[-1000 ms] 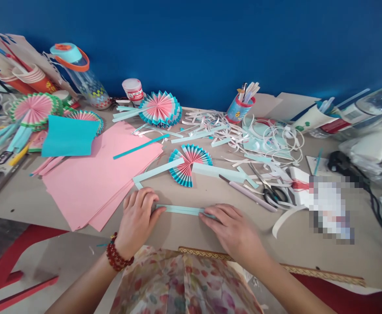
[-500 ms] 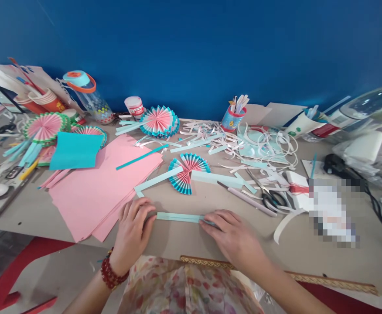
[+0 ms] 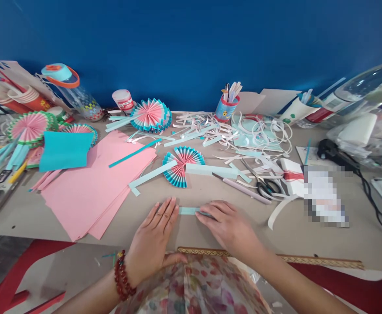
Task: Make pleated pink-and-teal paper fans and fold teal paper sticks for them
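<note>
A folded pale-blue paper strip (image 3: pixel 187 210) lies flat on the table, its two ends covered by my hands. My left hand (image 3: pixel 155 231) rests flat over the strip's left part, fingers stretched out and thumb apart. At the right end, the bent fingers of my right hand (image 3: pixel 223 220) grip the strip. Just beyond my hands sits a pleated pink-and-blue paper fan (image 3: pixel 191 157), open in a partial round. Long pale-blue strips (image 3: pixel 213 171) reach out from both sides of it.
Pink paper sheets (image 3: pixel 80 196) lie to the left, with a teal sheet (image 3: pixel 66 150) overlapping them. Scissors (image 3: pixel 266 186) and a lilac pen-shaped tool (image 3: pixel 243 189) are on the right. White paper scraps (image 3: pixel 207 126), a pencil cup (image 3: pixel 226 109) and bottles line the back by the blue wall.
My left hand has slid right and flattened onto the strip, covering more of it. My right hand still holds the right end. The view has shifted slightly.
</note>
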Demonstrator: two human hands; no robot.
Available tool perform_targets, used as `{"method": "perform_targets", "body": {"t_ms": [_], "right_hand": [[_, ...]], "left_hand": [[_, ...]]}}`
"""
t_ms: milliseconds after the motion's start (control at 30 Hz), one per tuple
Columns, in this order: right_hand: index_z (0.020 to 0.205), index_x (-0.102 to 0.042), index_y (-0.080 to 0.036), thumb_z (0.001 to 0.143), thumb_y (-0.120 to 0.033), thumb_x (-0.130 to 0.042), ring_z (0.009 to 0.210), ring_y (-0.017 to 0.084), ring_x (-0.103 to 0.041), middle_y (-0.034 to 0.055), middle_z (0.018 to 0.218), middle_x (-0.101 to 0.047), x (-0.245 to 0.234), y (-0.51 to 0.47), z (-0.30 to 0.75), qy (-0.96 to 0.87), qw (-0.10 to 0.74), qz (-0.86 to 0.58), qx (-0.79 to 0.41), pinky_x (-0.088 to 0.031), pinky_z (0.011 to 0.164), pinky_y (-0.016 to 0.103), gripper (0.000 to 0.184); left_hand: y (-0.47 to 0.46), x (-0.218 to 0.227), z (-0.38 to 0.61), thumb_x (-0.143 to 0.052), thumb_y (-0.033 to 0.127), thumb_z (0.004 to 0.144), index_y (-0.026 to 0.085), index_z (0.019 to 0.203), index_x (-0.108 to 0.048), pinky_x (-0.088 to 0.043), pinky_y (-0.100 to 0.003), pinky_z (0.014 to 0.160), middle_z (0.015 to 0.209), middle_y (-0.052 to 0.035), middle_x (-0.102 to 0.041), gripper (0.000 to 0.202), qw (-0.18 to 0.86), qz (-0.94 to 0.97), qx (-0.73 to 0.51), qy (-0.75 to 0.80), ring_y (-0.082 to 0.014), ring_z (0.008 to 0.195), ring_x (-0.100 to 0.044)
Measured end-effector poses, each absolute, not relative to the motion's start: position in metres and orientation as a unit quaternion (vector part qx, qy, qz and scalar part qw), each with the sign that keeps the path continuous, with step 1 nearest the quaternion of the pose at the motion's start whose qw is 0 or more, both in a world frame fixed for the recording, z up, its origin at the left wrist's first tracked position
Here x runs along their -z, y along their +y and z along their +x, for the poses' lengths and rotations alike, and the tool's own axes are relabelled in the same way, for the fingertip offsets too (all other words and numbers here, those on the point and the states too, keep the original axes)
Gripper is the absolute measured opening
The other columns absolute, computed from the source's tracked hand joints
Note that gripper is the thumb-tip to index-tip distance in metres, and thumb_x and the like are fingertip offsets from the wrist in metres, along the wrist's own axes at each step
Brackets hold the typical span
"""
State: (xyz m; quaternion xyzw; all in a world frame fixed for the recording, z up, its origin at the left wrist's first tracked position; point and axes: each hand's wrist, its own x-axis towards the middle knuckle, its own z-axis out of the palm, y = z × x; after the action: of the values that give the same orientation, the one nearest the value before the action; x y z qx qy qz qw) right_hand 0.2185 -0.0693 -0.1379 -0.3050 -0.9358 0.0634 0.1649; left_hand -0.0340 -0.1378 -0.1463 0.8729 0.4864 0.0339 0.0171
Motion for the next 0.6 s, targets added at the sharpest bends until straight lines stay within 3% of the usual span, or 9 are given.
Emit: {"method": "perform_targets", "body": {"t_ms": [167,333,600], "right_hand": [[0.106,-0.070,-0.021,0.092,-0.011,-0.055,0.099,0.021,-0.060,0.0058,0.107,-0.072,0.138,-0.068,0.218,-0.933,0.179,-0.304,-0.073,-0.049,0.088,0.037,0.023],[0.105,-0.071,-0.019,0.092,-0.008,-0.053,0.096,0.021,-0.059,0.0060,0.103,-0.072,0.138,-0.070,0.217,-0.929,0.199,-0.304,-0.066,-0.049,0.088,0.037,0.025],[0.107,-0.071,-0.020,0.092,-0.011,-0.054,0.099,0.021,-0.059,0.0066,0.106,-0.071,0.142,-0.074,0.218,-0.929,0.201,-0.307,-0.059,-0.048,0.091,0.038,0.024]], "left_hand": [[-0.140,0.145,-0.033,-0.031,0.082,0.084,0.006,0.156,-0.018,-0.013,-0.048,0.121,0.162,-0.0191,-0.020,0.106,0.029,0.870,-0.023,0.492,-0.0344,0.149,-0.021],[-0.139,0.144,-0.032,-0.034,0.085,0.079,0.017,0.157,-0.019,-0.015,-0.053,0.119,0.163,-0.0184,-0.016,0.105,0.032,0.870,-0.023,0.491,-0.0377,0.149,-0.021],[-0.139,0.136,-0.026,-0.024,0.082,0.085,0.012,0.156,-0.023,-0.005,-0.055,0.121,0.161,-0.0136,-0.026,0.100,0.027,0.877,-0.022,0.479,-0.0360,0.149,-0.021]]}}
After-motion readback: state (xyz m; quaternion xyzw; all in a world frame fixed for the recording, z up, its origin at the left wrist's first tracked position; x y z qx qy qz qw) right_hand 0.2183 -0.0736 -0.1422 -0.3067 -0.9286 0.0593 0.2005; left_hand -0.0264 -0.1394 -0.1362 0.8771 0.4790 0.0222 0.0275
